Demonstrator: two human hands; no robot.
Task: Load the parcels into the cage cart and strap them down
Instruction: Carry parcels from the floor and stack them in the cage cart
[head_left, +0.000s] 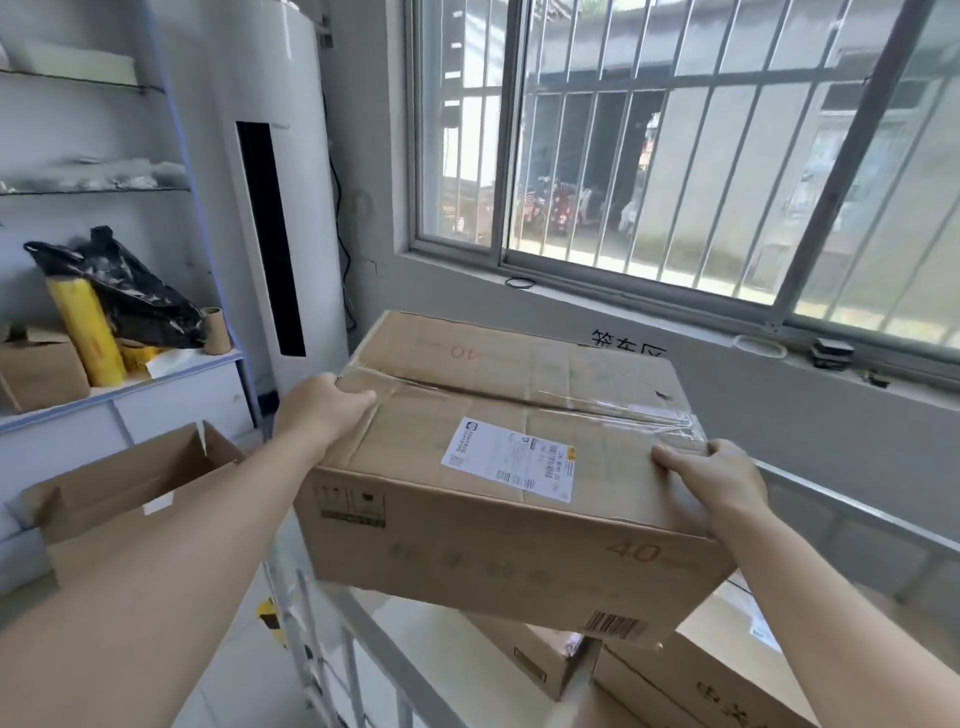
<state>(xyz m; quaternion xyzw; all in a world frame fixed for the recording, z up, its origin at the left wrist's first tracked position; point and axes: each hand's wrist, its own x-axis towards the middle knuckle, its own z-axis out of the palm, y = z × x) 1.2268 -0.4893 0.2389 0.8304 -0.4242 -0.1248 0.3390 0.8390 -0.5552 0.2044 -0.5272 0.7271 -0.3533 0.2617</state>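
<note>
Loading step — both hands, left hand (324, 410) and right hand (719, 480), grip a taped parcel (498, 467) held above the cage cart (363, 623); next, lower it squarely beside the parcels inside.

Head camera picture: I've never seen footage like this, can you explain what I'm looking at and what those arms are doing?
No machine here: a person wears a wide camera on the head, looking down along their own arms. The left hand and right hand grip opposite ends of a taped cardboard parcel, fingers curled over its top edges. It is held above the white-railed cage cart, where other boxes already lie. An open carton stands to the left, below a shelf with yellow rolls.
</note>
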